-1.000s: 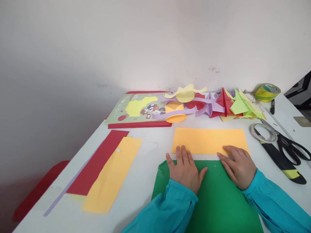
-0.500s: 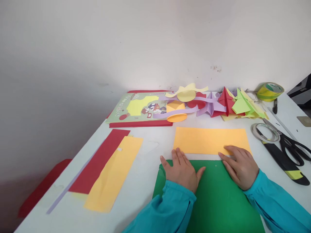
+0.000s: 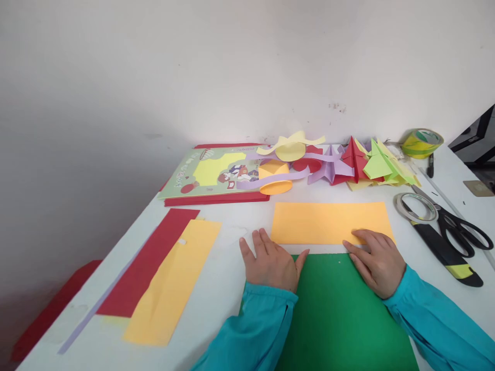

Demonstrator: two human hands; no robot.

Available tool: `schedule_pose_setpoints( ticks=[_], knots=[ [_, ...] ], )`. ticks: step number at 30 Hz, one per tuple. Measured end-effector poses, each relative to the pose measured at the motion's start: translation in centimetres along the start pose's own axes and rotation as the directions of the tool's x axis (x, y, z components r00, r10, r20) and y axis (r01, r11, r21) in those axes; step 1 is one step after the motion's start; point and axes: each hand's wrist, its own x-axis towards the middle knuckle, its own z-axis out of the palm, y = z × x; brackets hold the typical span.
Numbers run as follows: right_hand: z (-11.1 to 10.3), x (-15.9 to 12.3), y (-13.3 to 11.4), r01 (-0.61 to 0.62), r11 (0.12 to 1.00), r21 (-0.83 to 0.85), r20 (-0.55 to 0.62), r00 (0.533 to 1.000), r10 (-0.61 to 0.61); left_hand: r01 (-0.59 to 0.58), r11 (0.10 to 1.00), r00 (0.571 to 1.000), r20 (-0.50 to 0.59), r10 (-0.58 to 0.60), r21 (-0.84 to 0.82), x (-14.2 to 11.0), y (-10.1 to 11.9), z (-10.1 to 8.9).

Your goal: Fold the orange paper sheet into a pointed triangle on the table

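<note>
An orange paper rectangle (image 3: 317,222) lies flat on the white table, just beyond a large green sheet (image 3: 340,314). My right hand (image 3: 375,263) rests with spread fingers, its fingertips on the lower right part of the orange paper. Over the upper left corner of the green sheet is my left hand (image 3: 270,263), fingers apart and nothing held. Its fingertips are close to the lower left corner of the orange paper. Left of it lie a red paper strip (image 3: 150,263) and a pale orange strip (image 3: 178,278), the orange one partly overlapping the red.
Black scissors (image 3: 460,226), a clear tape roll (image 3: 402,208) and a black-and-yellow cutter (image 3: 444,252) lie at the right. Along the wall sit folded paper pieces (image 3: 353,159), a green illustrated pad (image 3: 185,180) and a yellow tape roll (image 3: 415,147). A purple strip (image 3: 96,309) lies far left.
My left hand has slid left, off the edge of the orange paper. My right hand stays on it. The whole view has shifted slightly.
</note>
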Motion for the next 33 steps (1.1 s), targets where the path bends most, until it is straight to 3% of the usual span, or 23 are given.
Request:
schedule_pose_setpoints(
  ticks=[3, 6, 8, 10, 15, 19, 27, 33],
  knots=[
    [0.1, -0.1, -0.1, -0.018, 1.0, 0.0, 0.011, 1.0, 0.018, -0.184, 0.969, 0.976, -0.145, 0.161, -0.164, -0.3, 0.7, -0.2],
    [0.3, -0.1, -0.2, -0.021, 1.0, -0.013, 0.009, 1.0, 0.021, -0.477, 0.827, 0.876, -0.235, 0.421, -0.298, -1.0, 1.8, 0.2],
    [0.3, -0.2, -0.3, -0.021, 1.0, -0.02, 0.01, 1.0, 0.021, -0.58, 0.745, 0.815, -0.224, 0.534, -0.33, -1.5, 2.5, 0.8],
    [0.3, -0.2, -0.4, -0.021, 0.999, -0.025, 0.031, 0.999, 0.021, -0.603, 0.72, 0.795, -0.185, 0.578, -0.344, -1.8, 3.0, 1.2],
    [0.0, -0.1, -0.7, -0.029, 0.999, -0.043, 0.127, 0.991, 0.034, -0.583, 0.739, 0.807, -0.141, 0.573, -0.337, -1.9, 3.1, 1.1],
    [0.0, -0.1, -0.9, -0.06, 0.997, -0.039, 0.12, 0.991, 0.064, -0.545, 0.776, 0.836, -0.13, 0.534, -0.319, -2.2, 2.9, 0.8],
    [0.0, 0.0, -1.1, -0.078, 0.996, -0.03, 0.101, 0.992, 0.081, -0.523, 0.807, 0.852, -0.179, 0.491, -0.274, -2.9, 3.2, 1.1],
    [0.0, 0.0, -1.1, -0.052, 0.997, -0.056, 0.144, 0.988, 0.06, -0.621, 0.704, 0.781, -0.196, 0.593, -0.344, -2.4, 3.7, 1.3]
  ],
)
